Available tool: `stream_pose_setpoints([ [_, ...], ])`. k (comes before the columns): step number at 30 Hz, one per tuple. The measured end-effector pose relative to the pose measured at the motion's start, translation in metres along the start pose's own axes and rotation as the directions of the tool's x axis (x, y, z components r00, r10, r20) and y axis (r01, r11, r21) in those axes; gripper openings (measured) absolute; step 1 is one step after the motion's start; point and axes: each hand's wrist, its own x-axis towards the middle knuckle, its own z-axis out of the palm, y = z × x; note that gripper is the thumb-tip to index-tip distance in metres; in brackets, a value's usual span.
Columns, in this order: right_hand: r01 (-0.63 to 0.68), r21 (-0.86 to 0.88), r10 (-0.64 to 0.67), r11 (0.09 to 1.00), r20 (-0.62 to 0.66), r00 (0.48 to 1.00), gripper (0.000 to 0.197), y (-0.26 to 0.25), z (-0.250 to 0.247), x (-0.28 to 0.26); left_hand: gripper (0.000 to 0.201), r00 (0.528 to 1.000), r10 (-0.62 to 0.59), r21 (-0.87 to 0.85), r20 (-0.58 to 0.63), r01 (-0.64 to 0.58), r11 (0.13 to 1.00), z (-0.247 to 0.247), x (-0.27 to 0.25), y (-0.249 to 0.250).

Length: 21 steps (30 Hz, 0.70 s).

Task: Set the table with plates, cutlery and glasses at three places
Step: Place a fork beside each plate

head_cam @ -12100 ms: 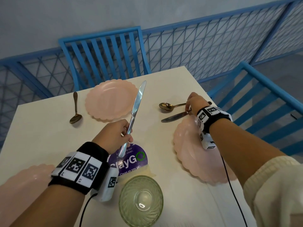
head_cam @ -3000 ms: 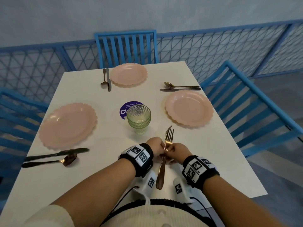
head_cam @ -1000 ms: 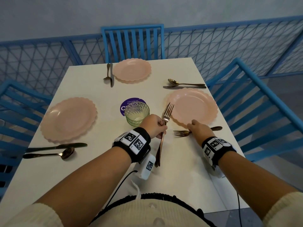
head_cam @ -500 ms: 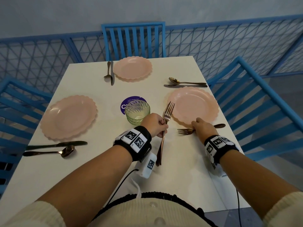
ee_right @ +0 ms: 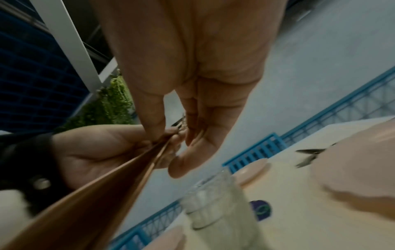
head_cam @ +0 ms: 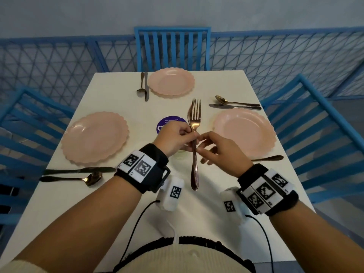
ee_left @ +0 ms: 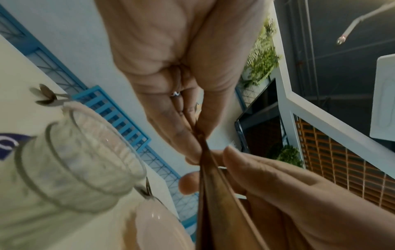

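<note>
My left hand [head_cam: 178, 137] holds copper forks [head_cam: 194, 119] upright above the table's middle, tines pointing away; two handles show in the left wrist view [ee_left: 213, 203]. My right hand [head_cam: 200, 141] has come in from the right and pinches a fork handle just below the left hand's grip. Three pink plates lie at the left [head_cam: 94, 136], far [head_cam: 171, 81] and right [head_cam: 244, 133] places, each with a knife and spoon beside it. Another fork [head_cam: 269, 158] lies below the right plate. The ribbed glass [ee_left: 79, 160] stands under the hands, mostly hidden in the head view.
A purple round sticker [head_cam: 171, 122] marks the table's [head_cam: 59, 203] centre. Blue slatted chairs stand at the far end [head_cam: 172, 48], the left [head_cam: 29, 125] and the right [head_cam: 315, 125]. A blue mesh fence runs behind.
My right hand let go of the fork beside the right plate and moved left to the forks in my left hand. The left hand lifted those forks higher.
</note>
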Motion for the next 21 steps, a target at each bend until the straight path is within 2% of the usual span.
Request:
stream_pose_setpoints([
  [3,0.046,-0.024,-0.046,0.999,-0.001,0.999,0.031,-0.024,0.026,0.017,0.012,0.997,-0.007,-0.020,-0.082,0.006,1.000,-0.030,-0.004,0.003],
  [7,0.056,-0.051,-0.055,0.997,0.010,0.998,0.033,-0.052,0.057,0.049,0.018,0.986,-0.046,-0.072,-0.161,0.034,0.997,-0.072,-0.008,-0.004],
  [11,-0.021,0.127,0.014,0.992,0.056,0.998,0.031,-0.070,0.088,0.078,0.018,0.978,-0.133,-0.092,-0.163,0.119,0.989,-0.114,-0.011,-0.015],
  [13,-0.101,0.252,0.094,0.962,0.040,0.995,0.027,-0.073,0.103,0.091,0.014,0.972,-0.177,-0.039,-0.153,0.173,0.984,-0.140,-0.010,-0.018],
  [16,-0.182,0.353,0.196,0.918,-0.002,0.981,0.023,-0.074,0.122,0.110,0.019,0.961,-0.216,0.151,-0.175,0.243,0.958,-0.191,0.002,-0.019],
  [18,-0.196,0.366,0.217,0.910,-0.015,0.976,0.017,-0.072,0.132,0.121,0.020,0.963,-0.172,0.358,-0.209,0.239,0.903,-0.227,0.015,-0.017],
  [19,-0.203,0.370,0.227,0.906,-0.021,0.974,0.015,-0.072,0.137,0.126,0.021,0.967,-0.133,0.488,-0.220,0.227,0.843,-0.243,0.024,-0.015],
  [21,-0.221,0.375,0.252,0.900,-0.036,0.967,0.013,-0.070,0.145,0.136,0.025,0.975,-0.101,0.746,-0.200,0.218,0.629,-0.269,0.044,-0.013],
])
